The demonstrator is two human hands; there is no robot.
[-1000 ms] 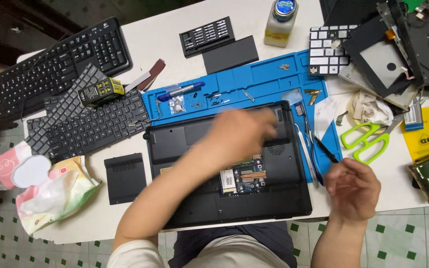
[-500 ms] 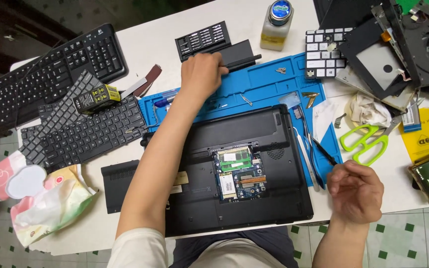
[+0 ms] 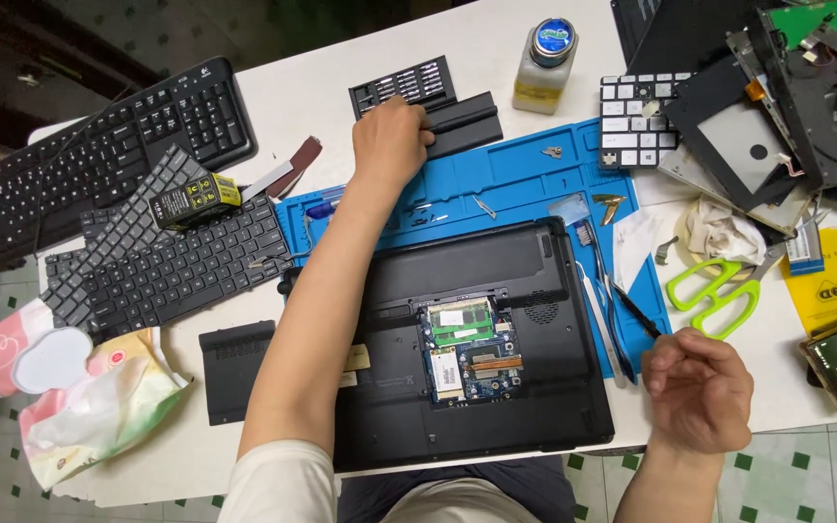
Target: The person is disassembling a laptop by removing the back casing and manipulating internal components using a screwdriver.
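Cluttered white table [image 3: 273, 97], blue repair mat [image 3: 525, 184] in the middle, only 1 view, from the head. Compared with 1 second ago, the left hand [image 3: 389, 145] has left the upturned laptop [image 3: 477, 339] and reached past the mat, fingers curled on the black battery pack [image 3: 462, 124]. The right hand [image 3: 695, 387] hovers loosely closed beside the laptop; whether it pinches anything, can't tell.
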